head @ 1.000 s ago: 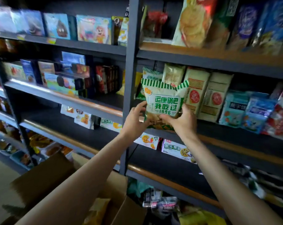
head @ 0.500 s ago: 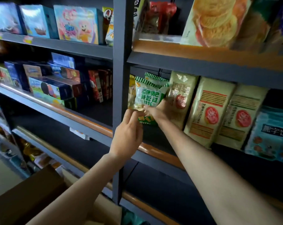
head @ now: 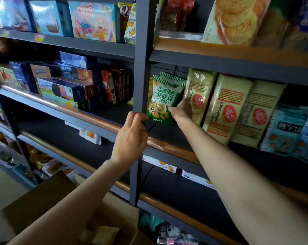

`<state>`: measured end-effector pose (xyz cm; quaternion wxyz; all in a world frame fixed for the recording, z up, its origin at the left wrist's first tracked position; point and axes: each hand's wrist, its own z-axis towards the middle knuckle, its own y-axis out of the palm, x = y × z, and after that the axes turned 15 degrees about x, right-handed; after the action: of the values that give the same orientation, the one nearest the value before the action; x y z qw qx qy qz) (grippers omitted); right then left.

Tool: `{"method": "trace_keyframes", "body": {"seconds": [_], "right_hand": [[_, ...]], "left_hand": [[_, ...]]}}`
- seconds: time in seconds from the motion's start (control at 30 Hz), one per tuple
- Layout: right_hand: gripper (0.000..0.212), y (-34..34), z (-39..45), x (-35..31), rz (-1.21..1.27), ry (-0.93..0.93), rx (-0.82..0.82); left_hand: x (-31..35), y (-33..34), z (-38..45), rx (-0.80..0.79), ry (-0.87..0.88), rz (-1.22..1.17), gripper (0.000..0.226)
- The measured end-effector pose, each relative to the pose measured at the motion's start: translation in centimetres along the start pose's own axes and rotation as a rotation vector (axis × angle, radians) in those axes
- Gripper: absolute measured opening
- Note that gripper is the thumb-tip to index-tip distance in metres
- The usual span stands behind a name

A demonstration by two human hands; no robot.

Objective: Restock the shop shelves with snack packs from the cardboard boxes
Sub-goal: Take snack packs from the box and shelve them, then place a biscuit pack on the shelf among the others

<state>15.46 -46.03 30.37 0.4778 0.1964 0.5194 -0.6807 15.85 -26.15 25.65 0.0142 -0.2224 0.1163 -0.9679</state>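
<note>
A green and white snack pack (head: 163, 101) stands upright at the left end of the middle shelf (head: 169, 149), in front of a second pack of the same kind. My right hand (head: 182, 110) holds its lower right edge, fingers tucked between it and the tall cream cracker packs (head: 225, 106). My left hand (head: 132, 137) reaches past the grey upright post (head: 140, 71) and pinches the pack's lower left corner. The open cardboard box (head: 43, 200) sits low at the left, under my left forearm.
Boxed biscuits (head: 65, 85) fill the left bay's middle shelf. Cookie bags (head: 238, 18) stand on the shelf above. Blue packs (head: 290, 131) stand at the far right. Lower shelves hold a few flat packs (head: 160, 163). More snack bags lie near the floor (head: 174, 237).
The green pack has gone from in front of the shelf to its left end beside the post. Both hands moved in with it, and the view has come closer.
</note>
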Motion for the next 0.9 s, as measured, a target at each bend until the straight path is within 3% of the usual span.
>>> {"method": "trace_keyframes", "body": {"seconds": [0.1, 0.17, 0.2, 0.3, 0.4, 0.47, 0.6, 0.77, 0.9], "right_hand": [[0.047, -3.4, -3.9, -0.9, 0.164, -0.068, 0.182], [0.035, -4.8, -8.8, -1.6, 0.328, -0.327, 0.363], [0.034, -4.7, -11.7, -1.9, 0.406, -0.472, 0.364], [0.032, -1.4, -20.4, -2.0, 0.400, -0.722, 0.039], [0.036, 4.1, -27.1, -1.1, 0.188, -0.738, -0.451], [0.045, 7.4, -29.8, 0.7, 0.000, -0.759, -0.659], [0.055, 14.3, -32.9, 5.6, -0.271, -0.905, -0.882], [0.057, 23.1, -34.9, 14.1, -0.586, -0.825, -1.159], [0.072, 29.4, -36.1, 21.0, -0.776, -0.783, -1.262]], "left_hand": [[-0.6, -3.0, -1.6, 0.053, -0.113, 0.038, 0.023], [-1.4, -5.8, -3.5, 0.047, -0.192, 0.067, 0.022], [-1.8, -7.3, -4.7, 0.031, -0.230, 0.100, 0.024], [-4.3, -12.3, -9.7, -0.090, -0.365, 0.245, 0.028], [-8.1, -17.4, -14.6, -0.277, -0.546, 0.405, 0.025], [-9.9, -20.5, -16.9, -0.316, -0.649, 0.456, 0.022], [-14.4, -24.3, -20.2, -0.256, -0.811, 0.580, 0.016], [-22.4, -21.3, -23.5, -0.343, -0.881, 0.572, 0.017], [-28.2, -16.0, -26.2, -0.620, -0.965, 0.555, 0.023]]}}
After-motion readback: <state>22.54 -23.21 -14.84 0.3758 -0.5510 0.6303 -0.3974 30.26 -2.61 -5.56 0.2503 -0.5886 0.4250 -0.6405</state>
